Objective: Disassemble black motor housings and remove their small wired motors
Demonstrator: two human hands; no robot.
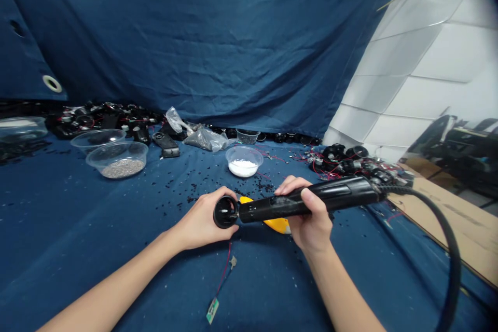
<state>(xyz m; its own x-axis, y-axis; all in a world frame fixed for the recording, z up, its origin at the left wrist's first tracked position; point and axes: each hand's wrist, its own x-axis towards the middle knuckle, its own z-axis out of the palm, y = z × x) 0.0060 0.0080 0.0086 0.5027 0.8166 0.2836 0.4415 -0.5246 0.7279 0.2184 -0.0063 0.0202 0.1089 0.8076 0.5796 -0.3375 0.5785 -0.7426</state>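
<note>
My right hand [309, 218] is wrapped round the middle of a long black tool [334, 194] held level over the blue cloth, its thick black hose [447, 249] curving off to the right. My left hand [204, 220] grips a round black cap-like part [225, 211] pressed against the tool's left tip. A yellow object [278, 224] lies on the cloth just under the tool, half hidden by my right hand. A thin red wire with a small green board [212, 310] hangs below the round part down to the cloth.
A small bowl of white stuff [243, 161] stands beyond my hands. Clear bowls [119, 160], one with grey grains, sit at left. Black parts with red wires [350, 163] are heaped at right and along the back. Black specks litter the cloth. Cardboard [447, 218] lies at right.
</note>
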